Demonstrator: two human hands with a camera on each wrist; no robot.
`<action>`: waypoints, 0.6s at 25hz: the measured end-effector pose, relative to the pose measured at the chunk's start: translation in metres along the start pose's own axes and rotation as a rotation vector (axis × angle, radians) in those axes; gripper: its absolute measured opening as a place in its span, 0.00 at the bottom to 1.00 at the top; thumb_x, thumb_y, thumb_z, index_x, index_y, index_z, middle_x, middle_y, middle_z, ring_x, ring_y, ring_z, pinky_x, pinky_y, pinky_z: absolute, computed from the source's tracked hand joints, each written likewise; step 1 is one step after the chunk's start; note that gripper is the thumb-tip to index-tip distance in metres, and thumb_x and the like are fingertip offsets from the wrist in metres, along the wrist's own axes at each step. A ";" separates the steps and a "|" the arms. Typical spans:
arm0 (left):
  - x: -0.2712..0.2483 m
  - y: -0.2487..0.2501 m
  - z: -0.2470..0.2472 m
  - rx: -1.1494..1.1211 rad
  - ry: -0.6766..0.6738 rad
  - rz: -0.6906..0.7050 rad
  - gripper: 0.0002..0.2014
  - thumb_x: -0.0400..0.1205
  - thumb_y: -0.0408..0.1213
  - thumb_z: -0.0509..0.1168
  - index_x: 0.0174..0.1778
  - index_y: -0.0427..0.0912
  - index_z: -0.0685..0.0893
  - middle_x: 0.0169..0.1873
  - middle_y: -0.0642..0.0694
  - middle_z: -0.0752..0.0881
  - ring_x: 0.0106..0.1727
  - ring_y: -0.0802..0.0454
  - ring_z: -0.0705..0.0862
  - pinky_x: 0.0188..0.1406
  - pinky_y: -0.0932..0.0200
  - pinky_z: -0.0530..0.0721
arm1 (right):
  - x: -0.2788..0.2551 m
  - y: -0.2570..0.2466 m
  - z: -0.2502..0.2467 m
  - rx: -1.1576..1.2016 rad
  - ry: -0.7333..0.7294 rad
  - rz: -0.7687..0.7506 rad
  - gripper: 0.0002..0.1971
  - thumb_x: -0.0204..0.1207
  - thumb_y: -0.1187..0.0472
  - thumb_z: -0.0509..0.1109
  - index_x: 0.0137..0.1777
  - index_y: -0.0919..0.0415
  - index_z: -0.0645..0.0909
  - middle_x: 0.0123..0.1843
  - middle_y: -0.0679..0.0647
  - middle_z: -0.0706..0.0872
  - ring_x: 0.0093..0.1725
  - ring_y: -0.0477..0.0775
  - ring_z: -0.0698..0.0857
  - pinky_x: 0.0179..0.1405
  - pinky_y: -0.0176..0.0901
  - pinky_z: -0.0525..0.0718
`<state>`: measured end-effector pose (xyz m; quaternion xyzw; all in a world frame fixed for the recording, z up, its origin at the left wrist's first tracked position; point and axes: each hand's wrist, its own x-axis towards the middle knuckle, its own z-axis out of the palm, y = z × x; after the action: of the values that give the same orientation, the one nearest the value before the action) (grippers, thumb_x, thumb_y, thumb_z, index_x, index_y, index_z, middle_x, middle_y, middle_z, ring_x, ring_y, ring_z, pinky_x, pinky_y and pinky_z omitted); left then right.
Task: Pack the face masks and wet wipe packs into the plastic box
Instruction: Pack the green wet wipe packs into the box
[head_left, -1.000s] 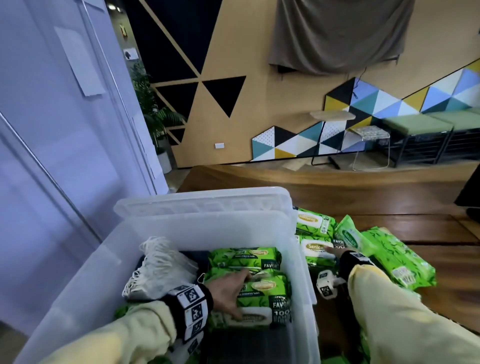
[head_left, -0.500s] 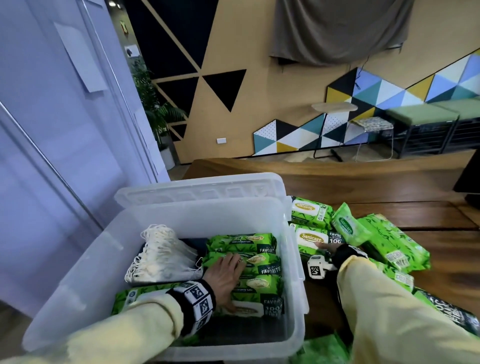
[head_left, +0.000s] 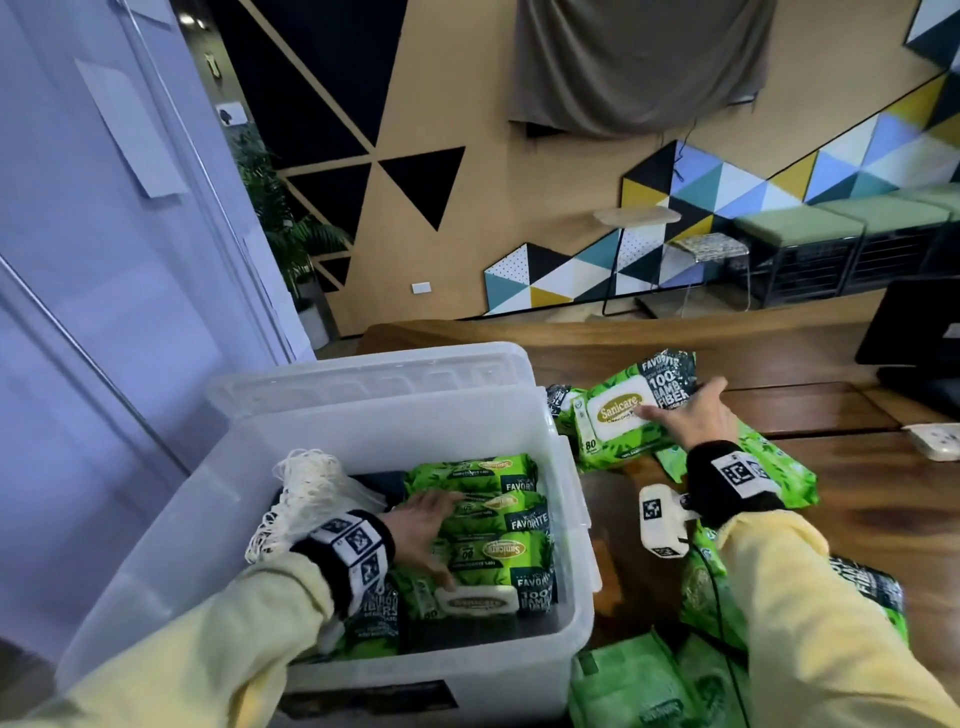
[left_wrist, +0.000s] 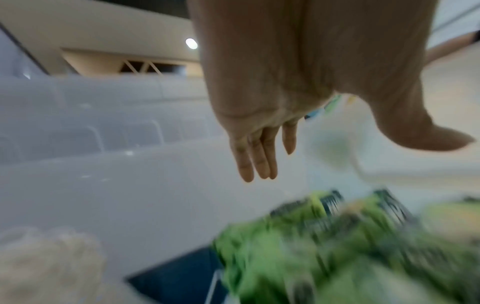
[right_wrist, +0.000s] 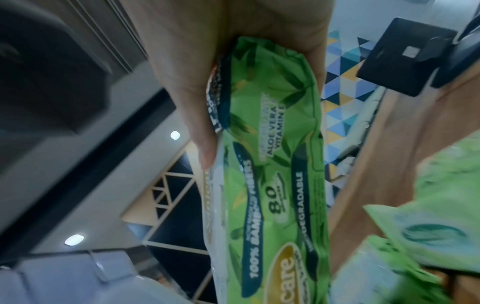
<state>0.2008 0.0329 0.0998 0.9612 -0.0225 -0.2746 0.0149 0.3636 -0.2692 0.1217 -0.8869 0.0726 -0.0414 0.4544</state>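
From above, the left hand (head_left: 423, 530) lies flat, fingers straight, on the packs (head_left: 488, 525) standing in the box (head_left: 363, 431), masks (head_left: 311, 493) beside them. The right hand (head_left: 691, 415) grips a pack (head_left: 623, 410) over the table (head_left: 779, 364).

Left wrist: fingers (left_wrist: 255, 156) straight, blurred green below.

Right wrist: thumb and fingers clamp the pack (right_wrist: 272, 164).

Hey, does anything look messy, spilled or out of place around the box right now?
Nothing looks spilled or damaged. The wet wipe packs stand in a tidy row inside the plastic box beside the face masks. The only untidiness is the loose packs lying at mixed angles and overlapping on the table, still waiting to be packed.
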 end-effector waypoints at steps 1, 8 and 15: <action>-0.009 -0.003 -0.013 -0.106 0.039 0.022 0.60 0.64 0.71 0.67 0.82 0.42 0.46 0.81 0.38 0.52 0.82 0.40 0.51 0.81 0.45 0.52 | -0.008 -0.007 -0.016 0.034 0.017 -0.023 0.44 0.62 0.48 0.81 0.67 0.72 0.60 0.63 0.73 0.79 0.64 0.73 0.78 0.62 0.58 0.74; -0.081 0.017 -0.132 -0.583 0.736 0.256 0.63 0.51 0.84 0.54 0.79 0.48 0.61 0.71 0.55 0.64 0.71 0.60 0.63 0.69 0.61 0.64 | -0.075 -0.078 -0.073 0.116 0.016 -0.392 0.41 0.58 0.45 0.82 0.62 0.63 0.64 0.57 0.54 0.78 0.54 0.55 0.78 0.56 0.47 0.73; -0.096 0.020 -0.152 -0.779 0.363 0.308 0.58 0.47 0.67 0.79 0.75 0.52 0.67 0.62 0.56 0.85 0.65 0.55 0.82 0.70 0.47 0.77 | -0.135 -0.133 -0.060 0.023 -0.335 -0.766 0.39 0.55 0.45 0.83 0.59 0.60 0.65 0.52 0.48 0.82 0.48 0.53 0.84 0.49 0.44 0.79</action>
<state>0.1986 0.0208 0.2803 0.9020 -0.0573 -0.0842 0.4195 0.2339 -0.2179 0.2639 -0.8393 -0.3377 -0.0633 0.4214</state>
